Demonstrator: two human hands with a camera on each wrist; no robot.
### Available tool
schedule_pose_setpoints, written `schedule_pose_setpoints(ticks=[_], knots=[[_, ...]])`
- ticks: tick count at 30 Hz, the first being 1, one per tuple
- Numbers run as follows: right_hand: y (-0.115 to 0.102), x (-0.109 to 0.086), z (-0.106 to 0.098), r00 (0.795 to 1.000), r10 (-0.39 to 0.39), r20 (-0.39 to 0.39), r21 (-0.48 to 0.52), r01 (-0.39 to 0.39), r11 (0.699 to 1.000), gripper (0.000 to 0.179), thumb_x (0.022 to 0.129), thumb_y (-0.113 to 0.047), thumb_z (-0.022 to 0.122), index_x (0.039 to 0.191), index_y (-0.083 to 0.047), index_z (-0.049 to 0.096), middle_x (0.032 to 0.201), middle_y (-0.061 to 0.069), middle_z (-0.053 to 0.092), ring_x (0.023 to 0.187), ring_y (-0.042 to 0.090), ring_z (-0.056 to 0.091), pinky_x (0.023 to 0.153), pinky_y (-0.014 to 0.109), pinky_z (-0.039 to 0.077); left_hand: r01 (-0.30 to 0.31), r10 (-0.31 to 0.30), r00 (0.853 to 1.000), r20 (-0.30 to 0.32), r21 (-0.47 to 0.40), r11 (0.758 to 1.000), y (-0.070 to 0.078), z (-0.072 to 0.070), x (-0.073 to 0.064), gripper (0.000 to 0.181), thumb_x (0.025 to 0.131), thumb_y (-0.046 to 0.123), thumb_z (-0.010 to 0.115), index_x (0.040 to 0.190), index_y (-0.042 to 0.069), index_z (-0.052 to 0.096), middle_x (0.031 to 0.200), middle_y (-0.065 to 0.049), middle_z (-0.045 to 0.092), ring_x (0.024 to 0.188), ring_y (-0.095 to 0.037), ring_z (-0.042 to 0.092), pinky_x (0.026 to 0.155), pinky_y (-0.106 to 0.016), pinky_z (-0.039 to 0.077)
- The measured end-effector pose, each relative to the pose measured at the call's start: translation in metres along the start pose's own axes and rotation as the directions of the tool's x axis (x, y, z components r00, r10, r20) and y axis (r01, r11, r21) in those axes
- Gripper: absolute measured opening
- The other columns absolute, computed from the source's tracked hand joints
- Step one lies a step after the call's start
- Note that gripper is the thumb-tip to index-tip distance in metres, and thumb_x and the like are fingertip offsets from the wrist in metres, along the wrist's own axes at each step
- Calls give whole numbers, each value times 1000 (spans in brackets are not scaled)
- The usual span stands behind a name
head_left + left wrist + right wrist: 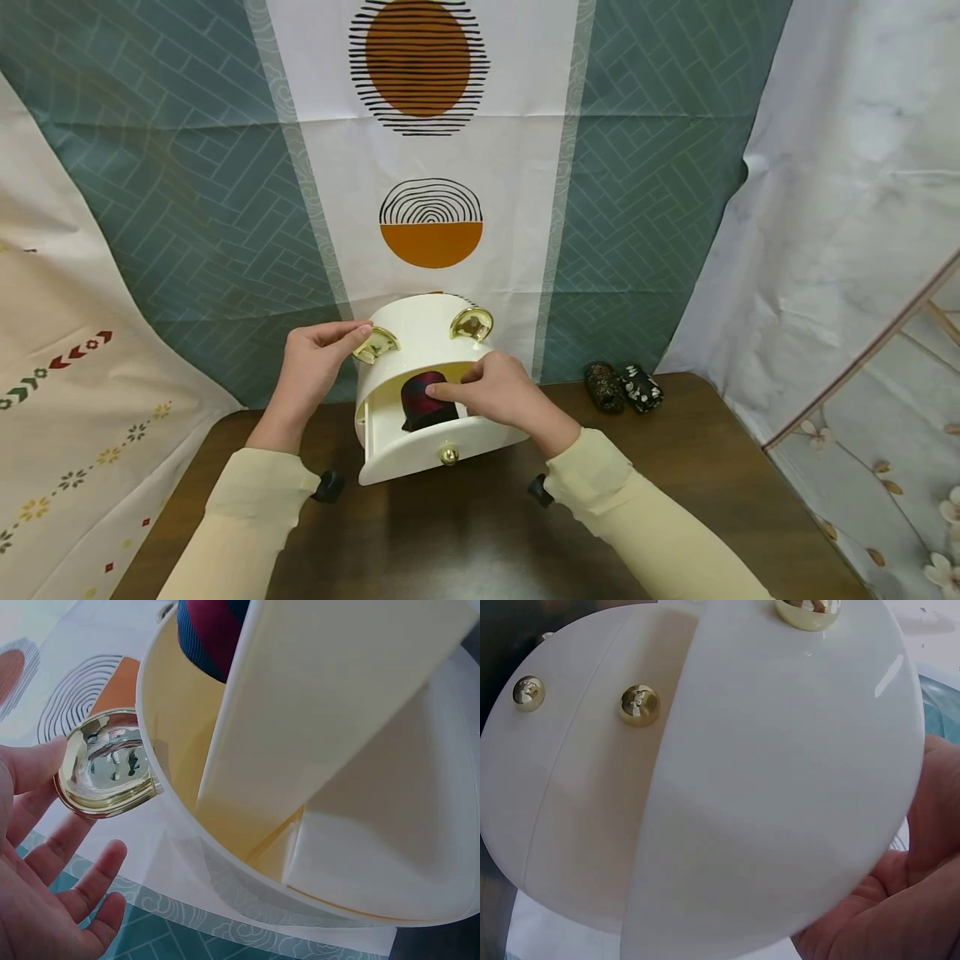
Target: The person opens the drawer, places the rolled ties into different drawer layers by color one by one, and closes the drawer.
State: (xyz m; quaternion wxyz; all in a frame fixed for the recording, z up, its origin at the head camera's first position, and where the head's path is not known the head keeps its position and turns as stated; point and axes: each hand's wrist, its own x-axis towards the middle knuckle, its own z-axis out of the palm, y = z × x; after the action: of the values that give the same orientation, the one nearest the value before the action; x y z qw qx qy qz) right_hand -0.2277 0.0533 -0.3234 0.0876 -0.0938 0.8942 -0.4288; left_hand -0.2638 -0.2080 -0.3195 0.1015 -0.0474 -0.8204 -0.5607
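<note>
"Gold-coloured, that ear (378,342) at the left hand (311,360). Gripped or only brushed?"

"Pinched at its rim between thumb and finger, with the other fingers loosely spread, as the left wrist view shows."

"And the right hand (501,392)?"

"One digit lies against a burgundy-and-navy cloth roll (416,405). Whether the rest close round it, I cannot tell; in the right wrist view the white front panel covers part of that hand."

"So where is the roll?"

"Inside the drawer (401,458), behind the front with the gold knob (448,454). It stands out from the cream box (420,321), which sits near the middle of the desk's (675,500) back edge."

"Anything else on the desk?"

"Towards its back right corner, a brown patterned roll (604,387) and a black floral roll (642,388), side by side, well apart from both hands."

"How far along would you call it?"

"Partway, I'd judge. Opening the drawer is done, and one roll is within it. Closing it is not yet done, and the pair by the corner lies outside. Whether the striped one is being placed or lifted, these views don't settle."
</note>
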Motion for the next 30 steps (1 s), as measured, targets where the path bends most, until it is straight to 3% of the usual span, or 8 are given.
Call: schedule_pose_setpoints(ticks=[4,7,15,20,24,27,30], knots=[[0,-2,-4,1000,-9,-10,36,9,999,56,67,-63,73,77,-8,70,71,1,67,56,12,58,48,25,41,-9,9,1000,1,6,1000,-1,-1,0,45,82,50,67,111,16,71,109,5,70,110,-12,56,101,-45,42],[1,-4,-6,999,-33,-28,28,34,999,59,68,-61,73,102,-12,72,94,0,70,75,12,65,62,28,51,-9,9,1000,2,8,1000,-2,-1,-1,46,82,50,66,112,15,71,109,6,70,111,-11,56,101,-45,42],[-3,-14,-14,992,-101,-73,-21,99,995,47,74,-53,73,101,-15,72,95,-5,69,84,8,63,69,26,52,-6,6,1000,-12,-4,1000,-3,-5,-1,44,82,48,67,110,14,71,108,7,71,111,-9,56,102,-44,41],[0,-19,-17,975,-188,-119,24,192,981,31,80,-40,72,100,-16,73,90,-9,71,82,6,64,70,27,53,8,-8,1000,-11,-6,1000,-2,-4,0,43,83,46,67,111,14,71,109,6,70,110,-9,56,102,-42,42],[4,-22,-18,957,-245,-155,84,260,962,21,82,-30,72,97,-16,74,83,-9,71,78,7,65,69,28,53,29,-29,1000,1,-5,1000,10,-4,-6,41,85,43,67,112,12,70,112,2,70,113,-13,55,103,-43,41],[5,-27,-19,945,-284,-161,105,303,947,17,82,-28,73,95,-17,75,80,-8,71,73,11,64,64,31,52,25,-25,1000,7,5,1000,9,-3,-4,43,84,45,66,112,13,70,114,-1,69,114,-15,55,103,-44,41],[6,-32,-20,937,-319,-140,114,335,935,16,82,-30,72,94,-19,74,79,-7,71,70,13,63,61,32,52,12,-12,1000,6,9,1000,-2,-1,4,45,81,50,67,111,17,71,115,-1,68,114,-14,55,103,-45,41]])
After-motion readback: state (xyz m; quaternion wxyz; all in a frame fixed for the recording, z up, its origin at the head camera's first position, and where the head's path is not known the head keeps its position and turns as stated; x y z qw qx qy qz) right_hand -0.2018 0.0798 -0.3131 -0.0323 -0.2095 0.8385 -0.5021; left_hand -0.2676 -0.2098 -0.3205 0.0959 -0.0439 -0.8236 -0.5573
